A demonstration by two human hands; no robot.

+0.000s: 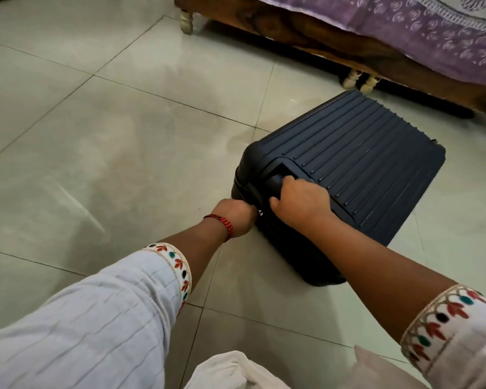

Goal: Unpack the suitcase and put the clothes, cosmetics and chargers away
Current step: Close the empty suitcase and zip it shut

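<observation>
A dark navy hard-shell suitcase (pixel 357 164) with a ribbed lid lies flat and closed on the tiled floor, right of centre. My left hand (pixel 237 217) is closed at its near side, where a small silver zip pull shows by my fingers. My right hand (pixel 299 203) rests on the near top corner, fingers curled on the recessed handle (pixel 274 182). The suitcase's contents are hidden.
A wooden bed (pixel 292 26) with turned pale legs and a purple patterned bedspread (pixel 438 35) runs along the top right, close behind the suitcase. Pale glossy floor tiles (pixel 110 136) spread to the left. White cloth (pixel 236 372) lies at the bottom edge.
</observation>
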